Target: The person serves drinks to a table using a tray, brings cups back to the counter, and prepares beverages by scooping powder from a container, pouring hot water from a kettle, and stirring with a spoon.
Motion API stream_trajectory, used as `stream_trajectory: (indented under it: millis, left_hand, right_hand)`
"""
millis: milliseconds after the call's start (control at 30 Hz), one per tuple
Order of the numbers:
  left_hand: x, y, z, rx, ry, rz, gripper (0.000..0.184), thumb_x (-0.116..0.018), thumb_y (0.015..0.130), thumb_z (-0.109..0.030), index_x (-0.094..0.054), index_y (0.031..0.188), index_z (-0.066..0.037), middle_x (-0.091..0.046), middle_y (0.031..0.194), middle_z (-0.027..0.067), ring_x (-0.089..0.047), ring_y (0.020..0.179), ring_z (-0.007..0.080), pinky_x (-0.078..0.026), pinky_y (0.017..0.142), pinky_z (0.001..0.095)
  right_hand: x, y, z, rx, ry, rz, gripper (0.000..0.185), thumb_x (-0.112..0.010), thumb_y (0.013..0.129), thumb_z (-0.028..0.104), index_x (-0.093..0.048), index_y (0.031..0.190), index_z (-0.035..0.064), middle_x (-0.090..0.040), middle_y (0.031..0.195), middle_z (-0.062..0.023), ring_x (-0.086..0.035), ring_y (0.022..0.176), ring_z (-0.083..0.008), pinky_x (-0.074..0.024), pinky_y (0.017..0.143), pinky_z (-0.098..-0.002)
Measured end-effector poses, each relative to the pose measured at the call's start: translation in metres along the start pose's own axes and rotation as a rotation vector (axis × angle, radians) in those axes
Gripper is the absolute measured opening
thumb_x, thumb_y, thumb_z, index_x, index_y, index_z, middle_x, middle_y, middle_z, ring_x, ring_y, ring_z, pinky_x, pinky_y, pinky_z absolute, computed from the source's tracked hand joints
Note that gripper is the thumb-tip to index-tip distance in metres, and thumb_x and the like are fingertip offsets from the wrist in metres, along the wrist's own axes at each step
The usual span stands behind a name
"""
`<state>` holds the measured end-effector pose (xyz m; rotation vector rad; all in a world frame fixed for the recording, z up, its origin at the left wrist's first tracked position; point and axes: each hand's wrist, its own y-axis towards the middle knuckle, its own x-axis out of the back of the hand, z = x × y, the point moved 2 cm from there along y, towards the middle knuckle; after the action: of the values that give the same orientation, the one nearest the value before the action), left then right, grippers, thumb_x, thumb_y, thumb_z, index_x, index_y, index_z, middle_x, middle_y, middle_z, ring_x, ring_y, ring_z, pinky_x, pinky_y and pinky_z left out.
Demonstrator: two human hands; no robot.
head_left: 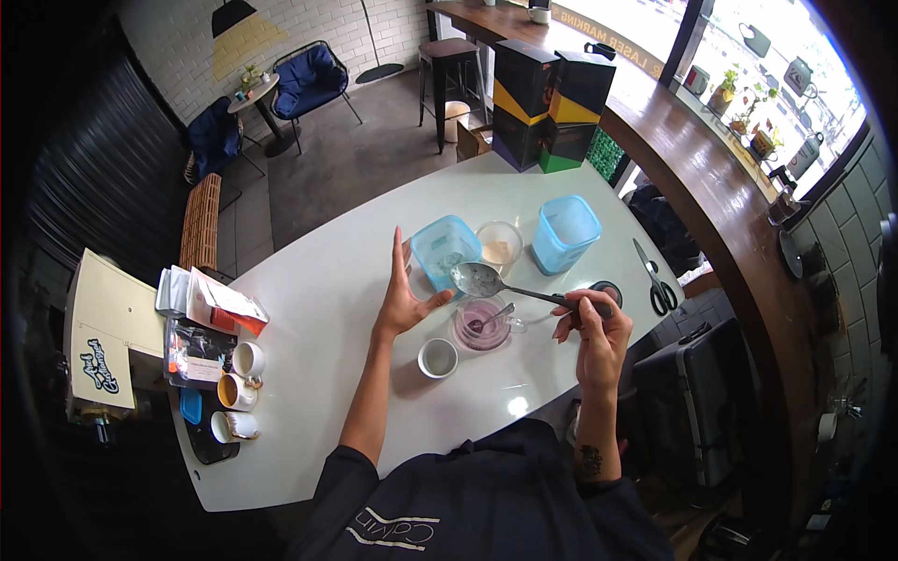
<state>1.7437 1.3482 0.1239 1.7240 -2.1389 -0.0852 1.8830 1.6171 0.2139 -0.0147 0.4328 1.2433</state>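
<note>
My right hand [599, 338] is closed around the dark handle of a large spoon [478, 279]. The spoon's bowl holds something pale and wet-looking, above a clear glass mug [481, 324] of purplish liquid. A smaller spoon [498, 317] leans in that mug. My left hand [405, 301] is open, fingers spread and thumb out, at the near left side of a blue plastic container [448, 245]; whether it touches is hard to tell. Whitish bits lie inside the container. Behind the spoon stands a glass [500, 245] with beige contents. A small white cup [438, 359] is nearest me.
A second blue container [565, 234] stands right of the glass. Scissors [659, 288] and a dark round object [606, 293] lie on the right. Several mugs [238, 393] and papers [224, 301] line the white table's [309, 280] left end. Dark boxes [547, 107] are stacked at the back.
</note>
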Motion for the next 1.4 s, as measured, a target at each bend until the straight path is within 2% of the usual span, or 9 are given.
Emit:
stream_trajectory:
  millis: [33, 200, 300, 467, 600, 833, 967, 1167, 1400]
  left_hand:
    - [0.006, -0.010, -0.001, 0.044, 0.014, -0.024, 0.136, -0.090, 0.067, -0.049, 0.004, 0.158, -0.010, -0.032, 0.152, 0.0299, -0.032, 0.144, 0.0397, -0.027, 0.117, 0.0535]
    - [0.034, -0.071, 0.003, 0.214, -0.408, 0.073, 0.111, -0.087, 0.070, -0.053, -0.029, 0.153, -0.007, -0.040, 0.149, 0.0215, -0.035, 0.143, 0.0353, -0.027, 0.117, 0.0518]
    - [0.024, -0.110, 0.000, 0.254, -0.340, 0.161, 0.111, -0.086, 0.071, -0.053, -0.029, 0.153, -0.006, -0.044, 0.146, 0.0205, -0.036, 0.143, 0.0330, -0.026, 0.118, 0.0510]
    - [-0.004, -0.144, 0.008, 0.206, -0.188, 0.136, 0.102, -0.091, 0.072, -0.024, -0.030, 0.152, -0.005, -0.049, 0.143, 0.0166, -0.049, 0.134, 0.0282, -0.038, 0.114, 0.0389]
    - [-0.018, -0.142, -0.004, 0.199, -0.087, 0.073, 0.094, -0.090, 0.072, -0.022, -0.037, 0.148, -0.004, -0.053, 0.140, 0.0160, -0.051, 0.132, 0.0254, -0.041, 0.111, 0.0383]
    - [-0.032, -0.136, 0.006, 0.151, -0.074, -0.013, 0.070, -0.090, 0.071, -0.016, -0.052, 0.129, -0.004, -0.065, 0.117, 0.0144, -0.064, 0.108, 0.0223, -0.051, 0.093, 0.0352]
    - [-0.035, -0.137, 0.020, 0.138, -0.058, -0.023, 0.062, -0.088, 0.071, -0.012, -0.049, 0.118, -0.003, -0.064, 0.110, 0.0105, -0.063, 0.101, 0.0179, -0.051, 0.091, 0.0335]
    - [-0.039, -0.131, 0.025, 0.096, -0.139, -0.027, 0.059, -0.083, 0.069, -0.010, -0.044, 0.114, -0.005, -0.061, 0.108, 0.0090, -0.060, 0.103, 0.0174, -0.050, 0.089, 0.0341]
    - [-0.033, -0.127, 0.011, 0.140, -0.098, 0.021, 0.057, -0.085, 0.068, -0.015, -0.053, 0.114, -0.006, -0.062, 0.102, 0.0051, -0.061, 0.095, 0.0153, -0.050, 0.085, 0.0317]
  right_hand:
    - [0.001, -0.002, 0.002, 0.004, -0.022, 0.012, 0.022, -0.054, 0.100, 0.008, -0.064, 0.105, -0.0112, -0.069, 0.082, -0.0199, -0.064, 0.062, -0.0174, -0.0498, 0.060, -0.0276]
    - [0.005, -0.013, 0.005, -0.041, -0.080, 0.090, 0.021, -0.054, 0.100, 0.007, -0.065, 0.104, -0.0111, -0.068, 0.082, -0.0187, -0.064, 0.063, -0.0177, -0.0501, 0.060, -0.0278]
    - [0.004, -0.018, -0.005, -0.058, -0.139, 0.192, 0.023, -0.054, 0.101, 0.011, -0.064, 0.104, -0.0098, -0.069, 0.084, -0.0205, -0.063, 0.059, -0.0177, -0.0493, 0.056, -0.0271]
    - [-0.006, -0.024, -0.012, -0.099, -0.330, 0.370, 0.017, -0.054, 0.100, 0.004, -0.066, 0.103, -0.0085, -0.070, 0.086, -0.0146, -0.066, 0.068, -0.0157, -0.0509, 0.061, -0.0260]
    - [-0.019, -0.025, -0.011, -0.003, -0.531, 0.550, 0.013, -0.056, 0.093, -0.004, -0.068, 0.098, -0.0052, -0.069, 0.085, -0.0110, -0.067, 0.068, -0.0150, -0.0523, 0.064, -0.0264]
    - [-0.027, -0.034, -0.012, 0.074, -0.617, 0.601, 0.014, -0.057, 0.089, -0.007, -0.069, 0.097, -0.0042, -0.068, 0.084, -0.0120, -0.067, 0.069, -0.0170, -0.0519, 0.063, -0.0274]
    - [-0.020, -0.032, -0.008, 0.085, -0.606, 0.559, 0.014, -0.055, 0.093, -0.006, -0.068, 0.099, -0.0064, -0.068, 0.086, -0.0127, -0.067, 0.070, -0.0171, -0.0516, 0.063, -0.0275]
    - [0.011, -0.014, -0.002, 0.070, -0.104, 0.055, 0.020, -0.055, 0.100, 0.008, -0.064, 0.107, -0.0089, -0.069, 0.088, -0.0180, -0.066, 0.069, -0.0182, -0.0516, 0.061, -0.0282]
    - [0.038, 0.023, -0.006, 0.082, -0.048, -0.144, 0.024, -0.055, 0.102, 0.015, -0.061, 0.110, -0.0069, -0.069, 0.090, -0.0186, -0.069, 0.072, -0.0204, -0.0527, 0.061, -0.0272]
